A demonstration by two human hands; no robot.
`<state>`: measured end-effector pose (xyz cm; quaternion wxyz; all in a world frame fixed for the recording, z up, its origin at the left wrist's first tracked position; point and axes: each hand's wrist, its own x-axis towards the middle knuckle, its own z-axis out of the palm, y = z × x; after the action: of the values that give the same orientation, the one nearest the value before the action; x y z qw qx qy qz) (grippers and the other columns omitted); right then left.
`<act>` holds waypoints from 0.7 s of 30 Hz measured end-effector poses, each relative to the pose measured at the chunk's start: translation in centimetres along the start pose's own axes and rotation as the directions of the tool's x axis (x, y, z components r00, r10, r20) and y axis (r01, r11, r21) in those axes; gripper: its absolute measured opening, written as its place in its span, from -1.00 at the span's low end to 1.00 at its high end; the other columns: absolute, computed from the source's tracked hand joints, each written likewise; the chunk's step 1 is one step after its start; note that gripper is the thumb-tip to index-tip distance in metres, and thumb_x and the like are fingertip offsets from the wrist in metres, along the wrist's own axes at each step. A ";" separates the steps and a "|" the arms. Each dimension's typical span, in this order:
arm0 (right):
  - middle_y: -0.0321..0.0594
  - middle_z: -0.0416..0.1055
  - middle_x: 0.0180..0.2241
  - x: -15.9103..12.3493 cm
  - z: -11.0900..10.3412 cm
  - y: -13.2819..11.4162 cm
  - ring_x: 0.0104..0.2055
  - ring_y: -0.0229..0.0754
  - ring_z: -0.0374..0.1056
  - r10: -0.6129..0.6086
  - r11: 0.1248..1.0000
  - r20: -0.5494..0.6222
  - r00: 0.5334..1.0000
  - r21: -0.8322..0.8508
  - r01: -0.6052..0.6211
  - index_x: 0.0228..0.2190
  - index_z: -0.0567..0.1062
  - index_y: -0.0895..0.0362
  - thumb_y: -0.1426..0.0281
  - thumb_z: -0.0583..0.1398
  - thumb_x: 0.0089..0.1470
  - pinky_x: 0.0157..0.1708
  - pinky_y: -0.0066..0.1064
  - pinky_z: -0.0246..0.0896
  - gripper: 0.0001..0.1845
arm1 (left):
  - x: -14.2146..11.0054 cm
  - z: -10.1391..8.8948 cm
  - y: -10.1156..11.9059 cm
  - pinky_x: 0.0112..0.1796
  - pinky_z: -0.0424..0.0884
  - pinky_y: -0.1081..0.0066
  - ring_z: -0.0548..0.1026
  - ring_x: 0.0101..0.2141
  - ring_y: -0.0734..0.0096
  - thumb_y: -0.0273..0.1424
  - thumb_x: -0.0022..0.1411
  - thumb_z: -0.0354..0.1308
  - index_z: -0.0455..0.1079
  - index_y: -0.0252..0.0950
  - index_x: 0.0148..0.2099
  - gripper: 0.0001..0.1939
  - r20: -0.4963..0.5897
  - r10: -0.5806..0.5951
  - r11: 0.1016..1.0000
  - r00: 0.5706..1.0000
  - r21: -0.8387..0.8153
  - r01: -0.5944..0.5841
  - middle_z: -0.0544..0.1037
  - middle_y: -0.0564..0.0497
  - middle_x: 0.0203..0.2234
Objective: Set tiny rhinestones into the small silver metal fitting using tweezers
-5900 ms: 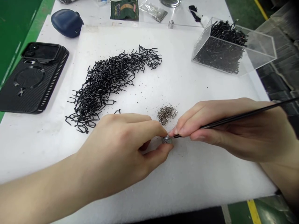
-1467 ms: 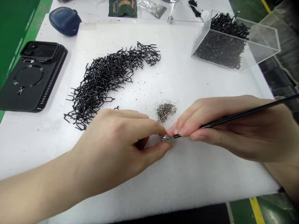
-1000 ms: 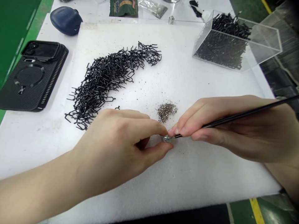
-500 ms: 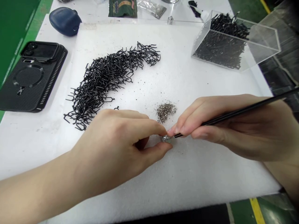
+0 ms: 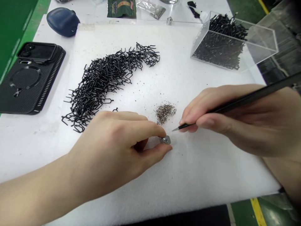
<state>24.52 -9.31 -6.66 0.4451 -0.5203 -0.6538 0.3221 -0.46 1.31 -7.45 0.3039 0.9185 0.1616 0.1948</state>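
Note:
My left hand (image 5: 117, 144) pinches a small shiny metal piece (image 5: 166, 140) between thumb and forefinger, low over the white foam sheet (image 5: 207, 185). A hole or recess seems to show in the piece's face, too small to make out. My right hand (image 5: 225, 116) is closed around slim black tweezers (image 5: 237, 103), held like a pen. Their fine silvery tip points left and stands just up and to the right of the metal piece, apart from it. Beyond the fingertips lies a little heap of tiny metallic parts (image 5: 165, 113).
Black forked wire pieces (image 5: 101, 75) lie in a long curved pile at left. A clear box (image 5: 263, 40) of black pieces stands back right. At left are a black-cased phone (image 5: 30, 78) and a blue rounded object (image 5: 63, 21); a green packet (image 5: 121, 8) lies behind.
My right hand has drawn the tweezers up and right, off the metal piece. My left hand keeps its pinch, and more of the piece shows.

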 end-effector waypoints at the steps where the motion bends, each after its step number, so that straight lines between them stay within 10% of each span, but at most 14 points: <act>1: -0.32 0.76 -0.26 0.0 -0.2 0.0 -0.24 -0.22 0.68 0.010 0.999 -0.043 0.999 -0.041 -0.011 -0.24 0.76 0.03 0.49 0.50 0.30 -0.23 -0.44 0.61 -0.89 | -0.1 0.0 -0.1 -0.39 0.38 0.46 0.32 -0.65 0.61 -0.39 0.46 0.34 0.69 -0.16 -0.21 -0.87 -0.010 -0.003 1.000 1.000 -0.003 0.002 0.55 0.25 -0.56; 21: -0.34 0.77 -0.22 0.2 -0.4 0.2 -0.17 -0.20 0.71 0.020 0.998 -0.016 1.000 -0.061 -0.021 -0.23 0.75 0.00 0.46 0.47 0.34 -0.17 -0.44 0.66 -0.90 | -0.8 0.3 -0.3 -0.38 0.36 0.45 0.49 -0.50 0.58 -0.39 0.52 0.34 0.73 -0.16 -0.04 -0.88 -0.035 0.034 0.999 0.999 0.014 -0.033 0.54 0.24 -0.53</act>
<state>24.97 -9.03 -6.63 0.4306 -0.5427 -0.6546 0.3025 -1.07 1.05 -8.04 0.2916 0.9195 0.1527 0.2148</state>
